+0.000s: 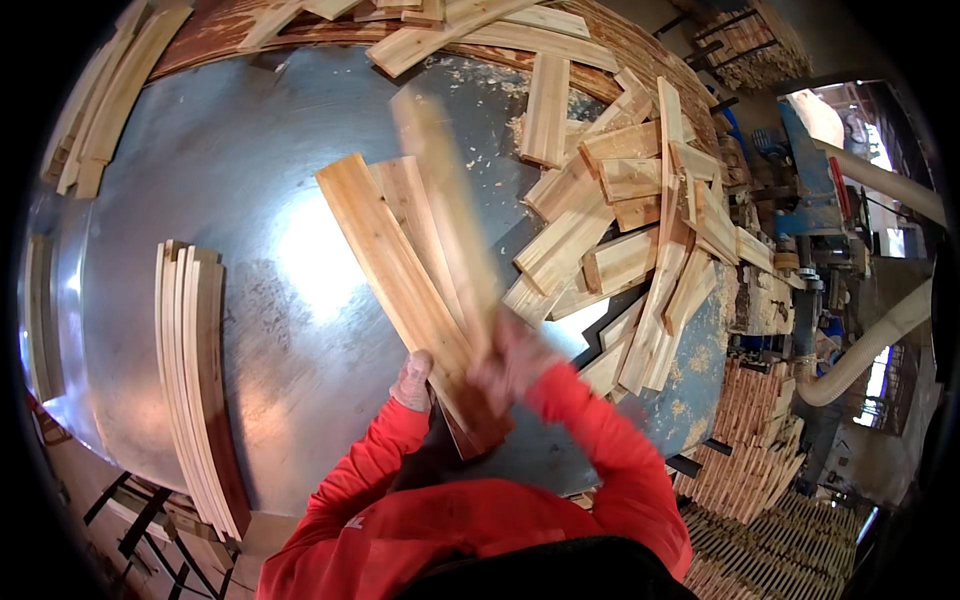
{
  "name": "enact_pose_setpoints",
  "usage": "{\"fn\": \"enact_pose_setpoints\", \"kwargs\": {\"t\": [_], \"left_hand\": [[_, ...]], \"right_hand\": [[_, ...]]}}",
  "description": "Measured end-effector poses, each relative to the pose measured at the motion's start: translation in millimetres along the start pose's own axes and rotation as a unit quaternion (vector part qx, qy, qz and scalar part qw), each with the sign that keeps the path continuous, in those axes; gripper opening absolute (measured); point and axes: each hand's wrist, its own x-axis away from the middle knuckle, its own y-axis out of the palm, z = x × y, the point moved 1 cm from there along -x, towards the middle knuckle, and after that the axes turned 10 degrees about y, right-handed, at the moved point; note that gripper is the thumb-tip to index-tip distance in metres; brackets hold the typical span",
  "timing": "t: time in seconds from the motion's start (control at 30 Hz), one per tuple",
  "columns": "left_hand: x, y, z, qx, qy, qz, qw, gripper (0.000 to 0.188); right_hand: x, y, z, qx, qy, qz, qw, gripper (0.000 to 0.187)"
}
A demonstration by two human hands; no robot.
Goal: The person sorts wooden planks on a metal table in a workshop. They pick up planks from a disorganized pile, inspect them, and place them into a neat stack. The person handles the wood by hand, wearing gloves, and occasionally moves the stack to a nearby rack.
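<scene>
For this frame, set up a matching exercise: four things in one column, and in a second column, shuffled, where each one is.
Things:
1. bundle of flat boards
2. blurred board
3. neat stack of boards on edge
4. loose heap of short boards

Places:
A. on the metal table at the person's left
B. scattered over the table's right side
C. in the right hand, raised over the bundle
D. gripped at its near end by the left hand

Pairs: 1-D, 2-C, 3-A, 4-B
</scene>
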Motion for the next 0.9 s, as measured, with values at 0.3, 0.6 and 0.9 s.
{"fn": "enact_pose_setpoints", "kwargs": {"t": [0.3,0.6,0.9], "left_hand": [[-11,5,13,-0.132,-0.005,-0.01,0.991,0.049],[-7,-23,-8,-0.069,-0.042,0.018,0.997,0.044],[9,-55,24,-0.278,0.014,0.132,0.951,0.042]], "right_hand": [[-287,-108,49,-0.005,0.289,0.26,0.921,0.103],[-301,-107,43,-0.203,0.367,0.224,0.88,0.105],[-86,8,11,-0.292,0.23,0.318,0.872,0.099]]}}
